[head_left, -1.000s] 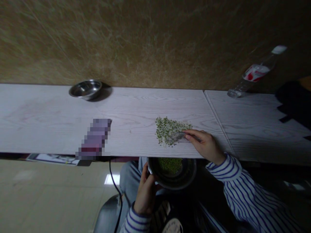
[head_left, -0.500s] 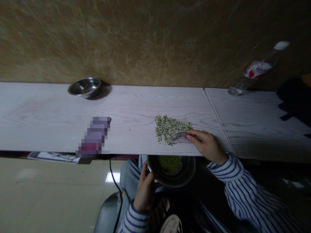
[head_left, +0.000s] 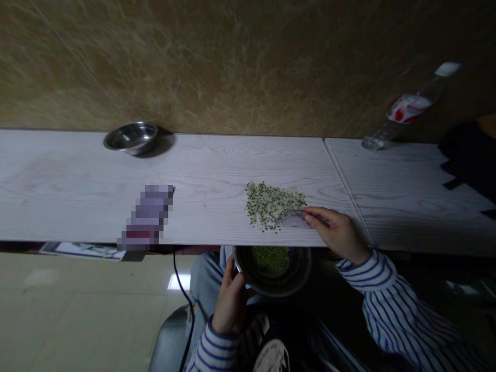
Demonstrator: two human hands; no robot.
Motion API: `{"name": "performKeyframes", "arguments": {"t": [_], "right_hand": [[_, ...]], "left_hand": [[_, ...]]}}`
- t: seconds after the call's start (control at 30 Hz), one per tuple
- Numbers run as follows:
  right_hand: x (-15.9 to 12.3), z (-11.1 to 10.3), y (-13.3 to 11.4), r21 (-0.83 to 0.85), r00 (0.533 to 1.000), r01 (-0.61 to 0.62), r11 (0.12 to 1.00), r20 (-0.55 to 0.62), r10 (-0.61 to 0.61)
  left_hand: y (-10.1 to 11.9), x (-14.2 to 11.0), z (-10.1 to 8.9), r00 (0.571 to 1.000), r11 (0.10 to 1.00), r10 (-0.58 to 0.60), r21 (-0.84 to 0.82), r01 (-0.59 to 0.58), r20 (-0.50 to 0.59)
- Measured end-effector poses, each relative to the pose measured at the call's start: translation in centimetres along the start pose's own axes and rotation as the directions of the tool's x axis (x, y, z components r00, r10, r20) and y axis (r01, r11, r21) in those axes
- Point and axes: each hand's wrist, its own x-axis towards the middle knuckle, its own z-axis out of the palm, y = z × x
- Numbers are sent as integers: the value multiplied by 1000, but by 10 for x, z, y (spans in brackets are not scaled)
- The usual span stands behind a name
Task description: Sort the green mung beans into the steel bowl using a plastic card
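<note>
My left hand (head_left: 231, 299) grips the left rim of a metal bowl (head_left: 306, 276), held below the table's front edge. Green beans that look like mung beans (head_left: 271, 257) lie in the bowl. On the table just above it, green beans mixed with white grains like rice (head_left: 271, 201) are spread in a thin patch. My right hand (head_left: 335, 230) pinches a thin, clear plastic piece (head_left: 292, 219) between thumb and fingers. Its free edge reaches into the lower right of the patch; its exact kind cannot be made out.
A second metal bowl (head_left: 132, 138) stands at the back left by the wall. A phone-like, pixelated object (head_left: 149, 212) lies at the table's front left, a black cable (head_left: 180, 284) hanging below. A clear bottle (head_left: 406, 108) stands back right, near a dark object (head_left: 470, 155).
My right hand has shifted slightly right with the plastic piece, drawing its edge back a little across the patch. The left hand keeps its hold on the bowl.
</note>
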Motion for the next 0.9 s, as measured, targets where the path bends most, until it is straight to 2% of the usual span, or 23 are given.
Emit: {"name": "performKeyframes", "arguments": {"t": [0.9], "right_hand": [[-6, 1, -15, 20, 998, -10, 1000, 58, 8]], "left_hand": [[-1, -1, -1, 1000, 1000, 4, -17, -4, 19]]}}
